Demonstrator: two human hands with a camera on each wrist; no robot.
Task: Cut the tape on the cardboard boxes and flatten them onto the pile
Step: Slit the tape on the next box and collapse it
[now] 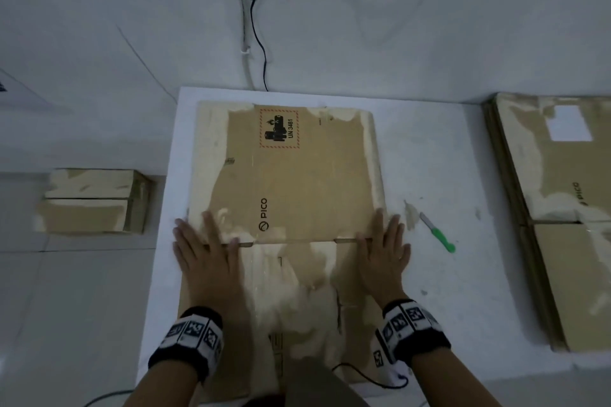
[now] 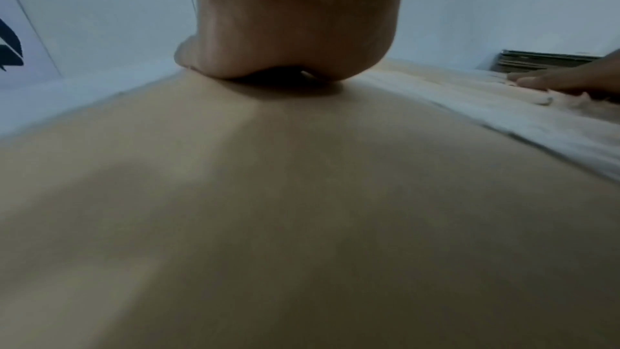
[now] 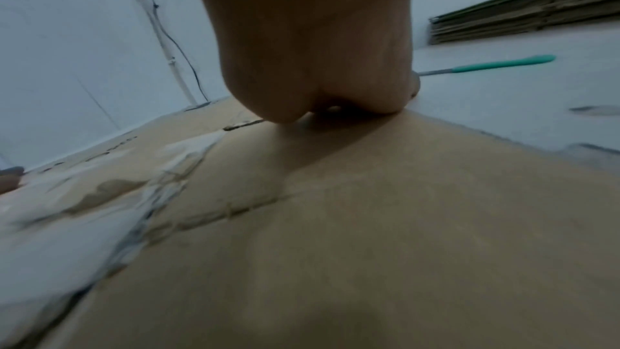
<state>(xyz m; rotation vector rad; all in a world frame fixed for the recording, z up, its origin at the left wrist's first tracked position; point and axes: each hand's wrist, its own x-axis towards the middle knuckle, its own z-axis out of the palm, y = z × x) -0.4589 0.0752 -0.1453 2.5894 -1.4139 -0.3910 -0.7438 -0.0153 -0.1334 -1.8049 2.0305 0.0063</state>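
A flattened brown cardboard box (image 1: 297,175), printed PICO and UN 3481, lies on the white table (image 1: 429,158). My left hand (image 1: 205,251) presses flat on its near left part, fingers straight and spread. My right hand (image 1: 385,248) presses flat near the box's right edge across a fold line. In the wrist views the left palm (image 2: 285,36) and the right palm (image 3: 312,49) bear down on the cardboard (image 2: 302,222). A green-handled knife (image 1: 438,232) lies on the table just right of my right hand, also visible as the knife (image 3: 486,66).
A pile of flattened boxes (image 1: 555,208) lies at the table's right end. A closed cardboard box (image 1: 96,201) sits on the floor to the left. Cables (image 1: 254,26) run down the wall behind the table. A black cable (image 1: 370,378) trails over the table's near edge.
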